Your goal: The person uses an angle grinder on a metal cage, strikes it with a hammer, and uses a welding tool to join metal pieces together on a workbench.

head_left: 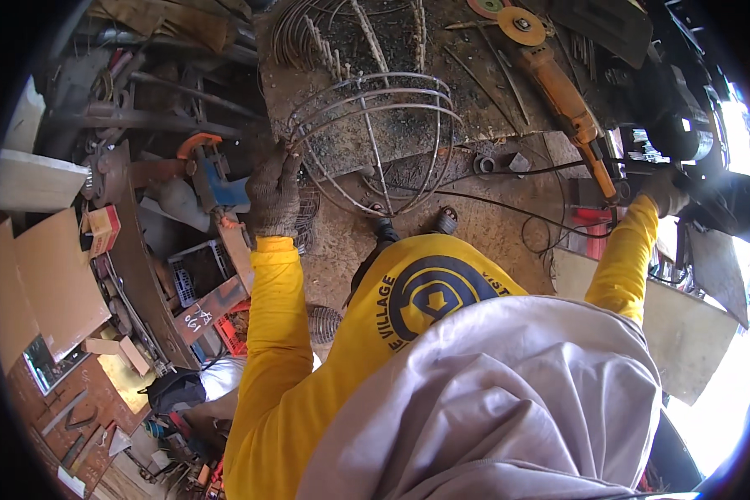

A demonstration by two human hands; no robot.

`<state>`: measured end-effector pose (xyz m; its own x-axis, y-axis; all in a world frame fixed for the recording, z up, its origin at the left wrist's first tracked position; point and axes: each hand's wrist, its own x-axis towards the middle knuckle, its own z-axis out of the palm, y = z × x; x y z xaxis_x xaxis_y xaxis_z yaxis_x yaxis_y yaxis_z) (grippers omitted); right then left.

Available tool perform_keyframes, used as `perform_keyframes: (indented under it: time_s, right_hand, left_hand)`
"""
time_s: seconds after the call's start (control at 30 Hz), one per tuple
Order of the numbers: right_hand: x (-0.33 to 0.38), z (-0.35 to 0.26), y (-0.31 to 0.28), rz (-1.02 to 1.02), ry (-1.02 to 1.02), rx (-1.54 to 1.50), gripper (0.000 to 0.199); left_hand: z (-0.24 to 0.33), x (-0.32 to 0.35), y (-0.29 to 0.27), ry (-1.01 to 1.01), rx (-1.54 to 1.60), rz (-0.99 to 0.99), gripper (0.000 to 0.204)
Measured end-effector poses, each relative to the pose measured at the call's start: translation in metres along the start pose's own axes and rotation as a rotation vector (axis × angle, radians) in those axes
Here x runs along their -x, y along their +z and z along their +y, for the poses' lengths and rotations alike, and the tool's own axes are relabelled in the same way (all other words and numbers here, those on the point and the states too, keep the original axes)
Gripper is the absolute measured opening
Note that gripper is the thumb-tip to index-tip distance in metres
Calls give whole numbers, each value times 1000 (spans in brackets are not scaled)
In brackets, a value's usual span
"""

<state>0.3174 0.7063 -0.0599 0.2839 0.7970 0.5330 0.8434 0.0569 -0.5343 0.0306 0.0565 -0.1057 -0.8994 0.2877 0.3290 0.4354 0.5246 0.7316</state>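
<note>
My left hand (273,193), in a dark knitted glove, is closed on the left side of a round wire frame (373,162). The frame is made of bent metal rods, with several hoops near its top and curved ribs meeting below. It reaches over the near edge of a dirty workbench (483,108). My right hand (663,192), also gloved, is stretched far out to the right beside a dark object (717,196) in shadow. Its fingers are hard to make out there, and whether they hold anything is unclear.
An orange angle grinder (558,92) lies on the bench at the right, its cable (508,200) hanging in front. Coiled wire (296,37) and metal rods are at the back. A blue clamp-like tool (217,185) stands left of my arm. Cardboard (54,279) leans at far left.
</note>
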Motion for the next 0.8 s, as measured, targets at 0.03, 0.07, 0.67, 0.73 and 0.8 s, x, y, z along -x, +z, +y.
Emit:
perform_keyframes:
  time_s: [0.03,0.07,0.67,0.73,0.8]
  right_hand:
    - [-7,-9,-16,-8,51,42,54]
    - [-24,0,-24,14,-2,38,57]
    - [88,-92,-205,-975,-289,-864,40]
    - [86,-97,-208,-947,-376,-764,40]
    - [78,-94,-205,-913,-416,-694,40]
  left_hand:
    - [-1,1,0,-7,-7,-10,31]
    - [-3,0,2,-5,-14,-14,32]
    - [-13,0,8,87,84,45,31]
    - [-6,0,9,93,58,74,29]
    - [1,-2,7,73,44,49,29]
